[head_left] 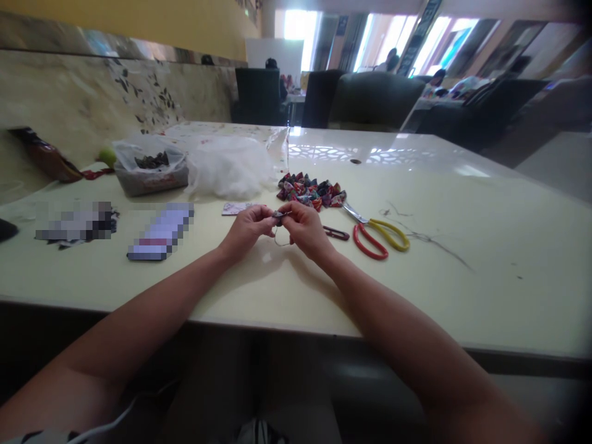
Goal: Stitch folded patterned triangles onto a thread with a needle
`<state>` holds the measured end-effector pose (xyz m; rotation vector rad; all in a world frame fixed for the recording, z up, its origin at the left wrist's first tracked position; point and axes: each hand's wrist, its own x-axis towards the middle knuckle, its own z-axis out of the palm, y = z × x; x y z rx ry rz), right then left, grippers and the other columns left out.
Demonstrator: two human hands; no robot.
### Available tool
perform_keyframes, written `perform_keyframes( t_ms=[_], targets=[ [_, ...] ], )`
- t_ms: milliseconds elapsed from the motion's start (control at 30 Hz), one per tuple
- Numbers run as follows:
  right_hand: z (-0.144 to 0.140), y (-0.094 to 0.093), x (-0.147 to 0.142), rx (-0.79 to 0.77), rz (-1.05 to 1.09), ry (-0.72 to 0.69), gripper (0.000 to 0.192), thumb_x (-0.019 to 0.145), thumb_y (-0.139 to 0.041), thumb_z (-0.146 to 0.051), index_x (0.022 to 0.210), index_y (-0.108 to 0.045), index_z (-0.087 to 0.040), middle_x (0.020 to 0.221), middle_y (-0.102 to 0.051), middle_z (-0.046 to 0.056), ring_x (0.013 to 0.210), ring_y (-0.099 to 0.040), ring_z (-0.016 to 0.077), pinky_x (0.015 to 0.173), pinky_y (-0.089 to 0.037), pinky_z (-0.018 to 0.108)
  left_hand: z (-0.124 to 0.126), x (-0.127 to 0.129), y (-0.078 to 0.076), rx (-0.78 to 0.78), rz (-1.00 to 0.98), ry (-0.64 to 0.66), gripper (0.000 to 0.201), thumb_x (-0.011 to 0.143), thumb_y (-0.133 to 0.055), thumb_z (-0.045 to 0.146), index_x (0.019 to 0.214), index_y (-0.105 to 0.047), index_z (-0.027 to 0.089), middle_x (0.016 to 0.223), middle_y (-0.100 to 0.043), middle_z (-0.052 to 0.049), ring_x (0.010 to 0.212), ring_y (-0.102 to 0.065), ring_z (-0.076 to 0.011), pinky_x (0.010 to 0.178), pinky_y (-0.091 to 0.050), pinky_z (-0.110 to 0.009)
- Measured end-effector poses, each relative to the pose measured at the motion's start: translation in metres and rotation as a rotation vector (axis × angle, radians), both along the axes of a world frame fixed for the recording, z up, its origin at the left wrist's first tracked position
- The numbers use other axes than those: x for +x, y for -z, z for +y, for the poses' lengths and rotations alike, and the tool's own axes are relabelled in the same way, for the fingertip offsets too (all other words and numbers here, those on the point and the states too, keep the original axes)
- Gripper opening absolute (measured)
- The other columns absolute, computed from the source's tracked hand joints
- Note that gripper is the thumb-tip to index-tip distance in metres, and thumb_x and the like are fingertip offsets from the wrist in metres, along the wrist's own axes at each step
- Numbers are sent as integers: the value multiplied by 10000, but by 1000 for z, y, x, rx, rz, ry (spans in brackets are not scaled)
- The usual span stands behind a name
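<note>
Pinching a small folded fabric piece [278,214] between them, the left hand [247,229] and right hand [303,227] met just above the cream table [462,271], near its front edge. The fingers of both hands were drawn in narrow, closed on the piece from either side, thumb against forefinger as far as could be told. A thin loop of thread [280,239] hung below the piece, between the two hands; whether a needle was there was too small to tell.

The piece looked light and soft, a scrap of cloth that would crush or unfold under a loose grip, so a fingertip pinch at its folded edges seemed the right hold, with the thread kept slack enough not to pull through or snap.

Just right of the right hand lay a small dark red clip-like tool [336,233], and beyond it yellow-and-red-handled scissors [377,234] lying flat, blades pointing back toward the hands. Loose threads [430,239] trailed across the table farther right. Just behind the hands sat a heap of folded patterned fabric pieces [311,192] and a small flat printed card [235,208].

Farther back stood a wad of white stuffing [231,166] and, to its left, a bag-lined tray of dark scraps [150,168]. Dark chairs [374,98] and bright windows filled the room behind.
</note>
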<state>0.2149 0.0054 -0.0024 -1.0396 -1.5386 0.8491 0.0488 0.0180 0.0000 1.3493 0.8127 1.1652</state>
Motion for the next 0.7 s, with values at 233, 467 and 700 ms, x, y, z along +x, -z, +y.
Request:
perform_keyframes(
  t_ms=[233, 467, 700],
  targets=[
    [-5, -7, -4, 71, -152, 108, 88, 799, -570, -148, 765, -542, -224, 578, -493, -58, 567, -435, 119, 584, -321, 273, 3, 2, 4, 79, 40, -92, 170, 688, -767, 165, 726, -601, 166, 703, -634, 41, 590, -628, -84, 600, -570, -227],
    [-11, -8, -12, 135, -240, 149, 169, 797, -566, -153, 707, -451, -237, 612, -489, -47, 595, -424, 125, 592, -302, 281, -2, 4, 2, 170, 181, -225, 163, 725, -695, 95, 709, -557, 180, 621, -600, 51, 497, -615, -88, 478, -518, -199],
    [-12, -6, -13, 145, -235, 148, 163, 836, -557, -182, 732, -446, -241, 612, -489, -50, 587, -414, 129, 594, -304, 282, -1, 4, 7, 149, 75, -147, 145, 756, -732, 159, 782, -590, 173, 680, -618, 46, 562, -622, -90, 521, -573, -212]
  ],
)
